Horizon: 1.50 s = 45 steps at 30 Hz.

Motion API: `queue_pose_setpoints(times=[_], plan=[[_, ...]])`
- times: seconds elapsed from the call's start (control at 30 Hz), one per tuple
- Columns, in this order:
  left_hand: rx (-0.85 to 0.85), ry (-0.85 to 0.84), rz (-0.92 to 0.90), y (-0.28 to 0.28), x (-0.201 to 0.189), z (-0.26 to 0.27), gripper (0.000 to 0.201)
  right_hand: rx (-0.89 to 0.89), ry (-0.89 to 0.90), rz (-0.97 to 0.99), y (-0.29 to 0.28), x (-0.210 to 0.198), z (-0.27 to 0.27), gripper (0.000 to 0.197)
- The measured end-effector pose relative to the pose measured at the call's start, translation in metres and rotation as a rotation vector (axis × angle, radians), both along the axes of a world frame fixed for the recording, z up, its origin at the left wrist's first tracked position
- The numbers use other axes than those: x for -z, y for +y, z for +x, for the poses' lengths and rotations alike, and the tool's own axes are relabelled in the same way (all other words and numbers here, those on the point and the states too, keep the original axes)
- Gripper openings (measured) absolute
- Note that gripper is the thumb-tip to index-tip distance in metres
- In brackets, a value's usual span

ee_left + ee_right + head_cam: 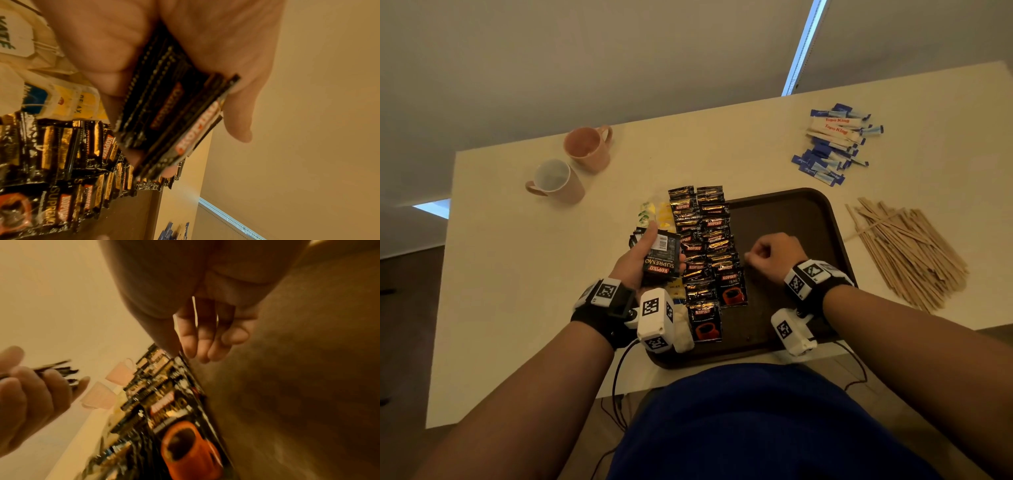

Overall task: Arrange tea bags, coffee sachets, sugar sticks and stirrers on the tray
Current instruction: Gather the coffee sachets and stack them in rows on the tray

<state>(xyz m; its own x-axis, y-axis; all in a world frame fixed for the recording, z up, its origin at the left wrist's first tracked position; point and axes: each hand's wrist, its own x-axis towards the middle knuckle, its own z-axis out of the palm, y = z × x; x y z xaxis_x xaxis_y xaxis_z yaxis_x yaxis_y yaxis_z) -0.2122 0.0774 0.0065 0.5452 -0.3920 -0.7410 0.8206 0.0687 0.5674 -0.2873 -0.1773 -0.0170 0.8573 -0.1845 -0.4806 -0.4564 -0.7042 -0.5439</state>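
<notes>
tray [801, 219]: dark and rigid, on the table's near edge; its left part is covered, its right half bare.
coffee rows [705, 246]: two overlapping columns of black sachets running far to near down the tray's left side, tea bags [654, 214] just left of them.
stirrers [907, 253]: loose heap on the table right of the tray — light, stiff sticks, likely best pinched as a bundle mid-length.
sugar sticks [835, 144]: pile far right, well apart from the tray; thin paper tubes, probably bendable.
held sachets [661, 258]: a small stack — light, slick foil that may fan or slide, so a grip across the flat faces seems safest.
left hand [643, 260]: palm up, thumb and fingers curled round the stack, above the tray's left edge.
right hand [774, 251]: fingers curled loosely, holding nothing visible, low over the tray beside the right column.
views: the left wrist camera shows the stack edge-on, several sachets thick — the head view shows only the top one; the right wrist camera shows the empty fingertips [202, 344], though blurred.
</notes>
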Motion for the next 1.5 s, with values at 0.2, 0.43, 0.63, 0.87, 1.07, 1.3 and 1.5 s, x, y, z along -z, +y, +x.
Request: queue_pose_setpoints(times=[0.2,0.43,0.63,0.87,1.07,1.3,1.5], plan=[[-0.052,0.039,0.046,-0.007,-0.003,0.001,0.065,-0.354,-0.434,0.079,0.036,-0.054,0.026,0.026],[-0.041,0.06,0.07,-0.012,-0.026,-0.002,0.048,-0.674,-0.556,0.051,0.072,-0.07,0.029,0.053],[-0.055,0.07,0.039,-0.01,-0.027,-0.006,0.043,-0.724,-0.508,0.051,0.074,-0.073,0.027,0.057],[-0.032,0.041,0.049,-0.01,-0.025,-0.006,0.047,-0.603,-0.679,0.173,0.071,-0.066,0.02,0.034],[-0.094,0.096,0.049,-0.005,-0.018,-0.007,0.038,-0.276,-0.581,0.232,0.058,-0.062,0.015,0.023],[-0.134,0.097,0.031,-0.003,-0.009,-0.006,0.037,-0.126,-0.018,0.203,0.006,-0.032,-0.01,0.007],[-0.123,0.113,0.01,-0.004,-0.004,-0.01,0.038,-0.122,0.219,0.151,0.002,0.005,-0.032,0.013]])
